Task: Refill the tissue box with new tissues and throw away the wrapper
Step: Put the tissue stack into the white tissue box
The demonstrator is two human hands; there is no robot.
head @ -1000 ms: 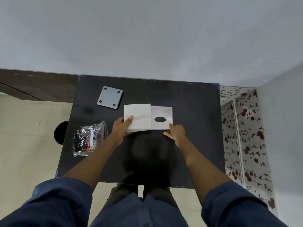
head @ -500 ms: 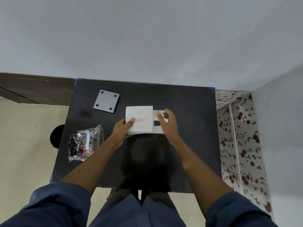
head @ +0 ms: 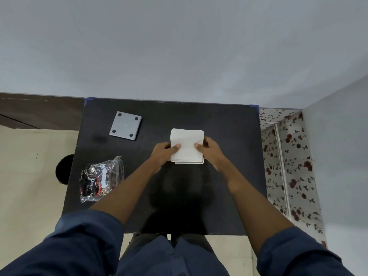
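A white stack of tissues [head: 187, 145] lies over the white tissue box [head: 189, 162] in the middle of the black table [head: 229, 136]; only the box's near edge shows beneath it. My left hand [head: 164, 152] grips the stack's left side, thumb on top. My right hand [head: 209, 150] grips the right side the same way. The crumpled clear wrapper [head: 100, 179] with black and red print lies at the table's left side. The grey square box base [head: 125, 125], feet up, lies at the back left.
A dark round bin [head: 64, 169] stands on the pale floor left of the table. A grey wall runs along the table's far edge. Floral-patterned surface [head: 288, 156] lies to the right.
The tissue stack has moved right, from beside the box lid to on top of it, hiding the oval opening. My right hand has come from the box's near edge onto the stack's right side.
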